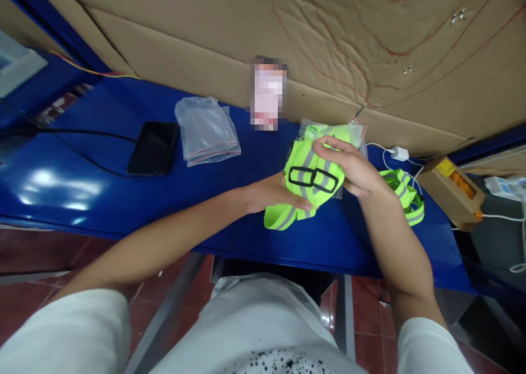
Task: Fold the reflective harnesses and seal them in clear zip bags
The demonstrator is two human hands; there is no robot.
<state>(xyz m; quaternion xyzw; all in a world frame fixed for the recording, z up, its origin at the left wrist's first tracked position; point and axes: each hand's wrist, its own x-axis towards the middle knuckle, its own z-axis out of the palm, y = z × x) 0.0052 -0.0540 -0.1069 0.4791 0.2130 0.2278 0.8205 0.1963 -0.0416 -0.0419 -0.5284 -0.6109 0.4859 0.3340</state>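
Note:
A folded neon-yellow reflective vest (308,185) with grey stripes and a black buckle strap is held above the blue table (102,198) between both hands. My left hand (273,194) grips it from below, thumb pressed along its lower edge. My right hand (351,165) wraps over its top and right side, fingers curled. Behind the vest lies a clear plastic bag (355,132), partly hidden. A second neon vest (406,196) lies on the table just right of my right wrist.
A pile of clear zip bags (207,130) and a black phone (153,148) with a cable lie at the table's left. A white charger (399,153) and a cardboard box (452,190) sit at the right. Cardboard sheeting (287,28) backs the table.

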